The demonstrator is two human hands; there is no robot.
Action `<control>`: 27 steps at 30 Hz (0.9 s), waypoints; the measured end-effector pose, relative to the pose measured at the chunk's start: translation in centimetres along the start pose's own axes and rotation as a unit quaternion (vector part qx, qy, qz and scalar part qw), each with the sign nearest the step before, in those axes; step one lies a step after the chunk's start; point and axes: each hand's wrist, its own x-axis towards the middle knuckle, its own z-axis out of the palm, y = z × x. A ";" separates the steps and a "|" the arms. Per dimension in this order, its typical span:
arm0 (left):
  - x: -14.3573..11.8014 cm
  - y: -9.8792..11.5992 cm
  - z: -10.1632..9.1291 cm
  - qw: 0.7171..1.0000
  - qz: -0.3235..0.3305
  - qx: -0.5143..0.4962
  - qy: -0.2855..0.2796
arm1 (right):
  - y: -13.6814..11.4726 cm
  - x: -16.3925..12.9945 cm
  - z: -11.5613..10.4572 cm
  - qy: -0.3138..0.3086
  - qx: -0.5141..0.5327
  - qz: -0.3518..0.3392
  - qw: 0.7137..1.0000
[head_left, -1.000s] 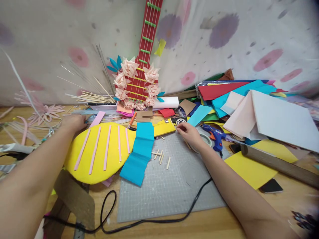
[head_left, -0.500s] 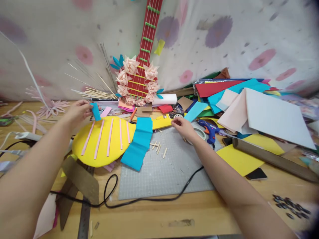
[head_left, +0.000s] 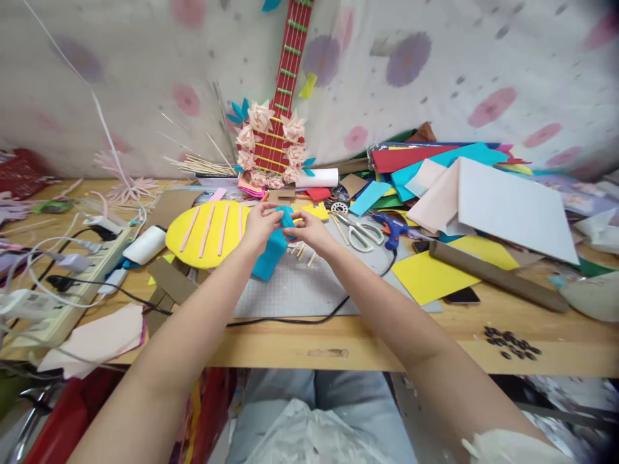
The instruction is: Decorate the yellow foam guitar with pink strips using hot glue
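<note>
A small folded piece of blue crepe paper is between my two hands above the mat. My left hand pinches it from the left, and the fingers of my right hand close on its right side. Just below lies a longer creased blue strip, partly covered by my hands. A yellow guitar-shaped cutout with pink strips across its body lies to the left; its neck passes behind my hands. Several short wooden stick pieces rest on the grey cutting mat.
Scissors and a blue glue gun lie right of my hands. A red guitar model with paper flowers leans at the back. Coloured sheets pile up at right. A power strip with cables stands left; a black cable crosses the mat.
My left hand has carried the small blue piece rightward from over the yellow body. My right hand has moved left from the neck's end and now grips the piece too. The camera view has shifted.
</note>
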 end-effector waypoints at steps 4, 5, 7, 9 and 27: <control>-1.7 -0.8 0.9 0.999 -0.028 -0.011 -0.044 | 1.0 -1.3 -2.4 0.021 -0.064 -0.006 0.998; -2.0 -1.0 1.2 0.998 -0.029 -0.003 -0.053 | 1.1 -1.6 -2.9 0.026 -0.082 -0.008 0.996; -2.6 -1.2 2.0 0.997 -0.031 0.012 -0.065 | 1.4 -2.3 -4.0 0.036 -0.118 -0.011 0.992; -2.8 -1.4 2.4 0.997 -0.031 0.019 -0.066 | 1.7 -3.0 -5.3 0.048 -0.160 -0.012 0.986; -0.8 -0.8 -2.0 0.822 0.060 0.566 -0.006 | 0.8 -6.6 -15.5 0.209 -0.559 0.030 0.802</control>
